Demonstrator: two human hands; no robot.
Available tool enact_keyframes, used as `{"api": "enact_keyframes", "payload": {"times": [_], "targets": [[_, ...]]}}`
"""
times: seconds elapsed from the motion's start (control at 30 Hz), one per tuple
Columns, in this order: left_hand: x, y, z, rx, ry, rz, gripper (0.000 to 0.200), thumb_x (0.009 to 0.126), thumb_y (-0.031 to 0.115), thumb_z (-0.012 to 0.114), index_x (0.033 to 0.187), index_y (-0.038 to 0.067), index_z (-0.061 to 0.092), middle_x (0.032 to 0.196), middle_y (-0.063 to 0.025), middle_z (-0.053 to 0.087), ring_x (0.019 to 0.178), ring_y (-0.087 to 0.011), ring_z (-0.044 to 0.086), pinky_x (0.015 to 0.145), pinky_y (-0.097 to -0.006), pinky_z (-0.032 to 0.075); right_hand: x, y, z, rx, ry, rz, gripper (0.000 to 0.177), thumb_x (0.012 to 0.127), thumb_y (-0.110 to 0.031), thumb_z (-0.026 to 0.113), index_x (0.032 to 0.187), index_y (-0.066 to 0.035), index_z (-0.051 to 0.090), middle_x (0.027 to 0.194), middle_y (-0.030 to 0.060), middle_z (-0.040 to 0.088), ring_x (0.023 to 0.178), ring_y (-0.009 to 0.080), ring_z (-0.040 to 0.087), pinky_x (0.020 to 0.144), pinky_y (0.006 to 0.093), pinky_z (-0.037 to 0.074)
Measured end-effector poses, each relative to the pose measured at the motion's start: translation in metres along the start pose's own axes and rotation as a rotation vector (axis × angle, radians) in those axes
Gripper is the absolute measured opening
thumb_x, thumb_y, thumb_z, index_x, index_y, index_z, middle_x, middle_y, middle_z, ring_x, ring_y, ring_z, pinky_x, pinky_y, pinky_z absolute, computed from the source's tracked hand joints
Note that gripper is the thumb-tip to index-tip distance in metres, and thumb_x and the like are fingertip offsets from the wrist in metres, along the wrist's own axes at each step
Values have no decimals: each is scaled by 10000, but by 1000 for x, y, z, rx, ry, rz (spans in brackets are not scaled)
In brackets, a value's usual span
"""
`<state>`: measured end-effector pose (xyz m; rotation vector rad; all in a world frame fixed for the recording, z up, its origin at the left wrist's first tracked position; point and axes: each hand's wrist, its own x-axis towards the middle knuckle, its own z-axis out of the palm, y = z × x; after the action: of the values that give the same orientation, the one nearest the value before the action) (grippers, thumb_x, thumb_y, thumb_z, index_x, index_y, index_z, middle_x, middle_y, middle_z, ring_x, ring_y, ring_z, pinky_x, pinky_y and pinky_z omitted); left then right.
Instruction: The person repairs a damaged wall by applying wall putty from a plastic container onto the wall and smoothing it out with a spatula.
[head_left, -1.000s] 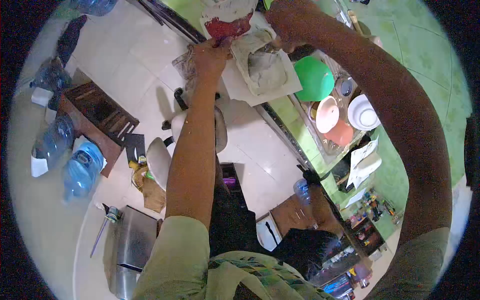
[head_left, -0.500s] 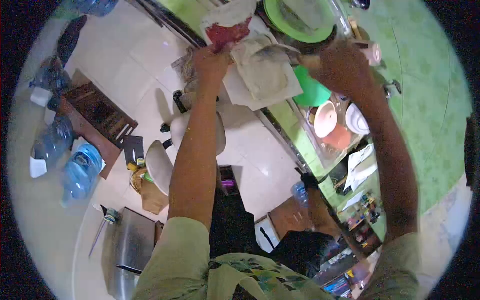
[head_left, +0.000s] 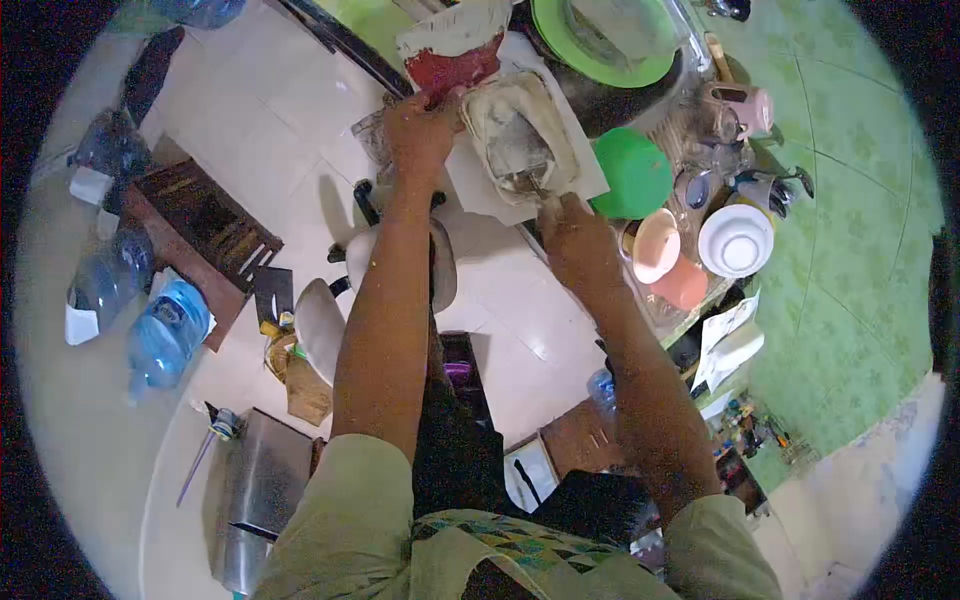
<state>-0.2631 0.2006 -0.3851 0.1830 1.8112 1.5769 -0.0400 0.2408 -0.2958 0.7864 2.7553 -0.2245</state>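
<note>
My left hand (head_left: 425,138) is closed at the lower edge of a red piece with a whitish, smeared upper part (head_left: 455,68); I cannot make out exactly what it is. Beside that hand lies a white board (head_left: 583,165) carrying a rectangular, off-white crusted tray or mould (head_left: 563,125) with a grey, paste-like patch inside. At the near end of this patch, my right hand (head_left: 575,240) grips a trowel (head_left: 535,183). Its blade is low over the grey area, and the fingers mostly hide the handle.
Right of the board stand a green bowl (head_left: 632,175), an orange cup (head_left: 655,245), a white bowl (head_left: 737,241) and a pink mug (head_left: 745,108). A large green basin (head_left: 548,35) is beyond. Below are a chair (head_left: 320,330) and plastic bottles (head_left: 172,335) on the floor.
My right hand has swung left and toward me, bringing the trowel from the board's right side to the near end of the tray. My left hand stays almost in place.
</note>
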Motion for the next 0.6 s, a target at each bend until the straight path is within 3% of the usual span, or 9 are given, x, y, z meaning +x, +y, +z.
{"api": "enact_keyframes", "payload": {"times": [0.17,0.23,0.3,0.33,0.4,0.43,0.47,0.53,0.6], "targets": [[3,0,1,200,26,167,228,829,220,679,874,-1,701,656,-99,674,567,-161,633,553,-314,492,12,16,-78,-14,-394,-9,206,891,-184,496,1004,-37,585,926,187,599,779,347,644,671,472,523],[2,3,-4,311,32,170,250,830,242,674,869,-3,698,644,-103,669,559,-174,632,556,-322,489,11,24,-89,-127,-345,-127,216,926,-215,471,992,-45,588,885,183,604,738,349,651,661,472,528],[3,-5,-4,204,34,260,269,839,277,663,844,11,701,618,-95,658,544,-189,631,550,-330,484,16,14,-113,-16,-430,274,244,949,-227,447,988,-31,587,873,190,605,742,359,648,653,469,531],[2,-4,-3,204,34,257,269,839,277,663,844,11,701,618,-95,658,544,-189,631,550,-330,484,18,7,-116,-4,-373,153,266,955,-229,443,974,-4,585,874,206,598,731,382,636,647,480,524],[-7,21,-3,336,23,39,260,839,277,664,820,21,703,607,-97,650,546,-211,633,572,-340,488,21,0,-88,-25,-302,50,252,940,-214,453,973,2,579,868,212,592,717,387,630,637,485,519],[-4,13,-5,341,24,34,260,839,277,664,820,21,703,607,-97,650,546,-211,633,572,-340,488,20,0,-64,-42,-231,-53,240,926,-199,464,972,9,573,861,218,586,703,391,624,627,490,513],[2,-1,-5,339,26,102,264,841,282,660,819,23,704,614,-97,654,554,-229,634,594,-345,492,15,3,-30,-96,-185,-138,212,884,-172,484,992,-5,558,854,208,580,710,385,620,629,493,510],[10,-12,-4,332,28,178,268,844,287,656,818,25,705,621,-97,658,563,-247,635,616,-350,496,6,-3,-6,-91,-187,-89,208,868,-159,488,991,-9,561,850,203,581,729,379,619,643,488,509],[10,-16,-9,461,-1,350,282,822,322,670,825,43,712,664,-116,669,622,-297,640,657,-375,498,10,-4,-26,-16,-276,-85,206,871,-160,489,996,-27,582,854,190,582,793,373,614,678,483,498]]}}
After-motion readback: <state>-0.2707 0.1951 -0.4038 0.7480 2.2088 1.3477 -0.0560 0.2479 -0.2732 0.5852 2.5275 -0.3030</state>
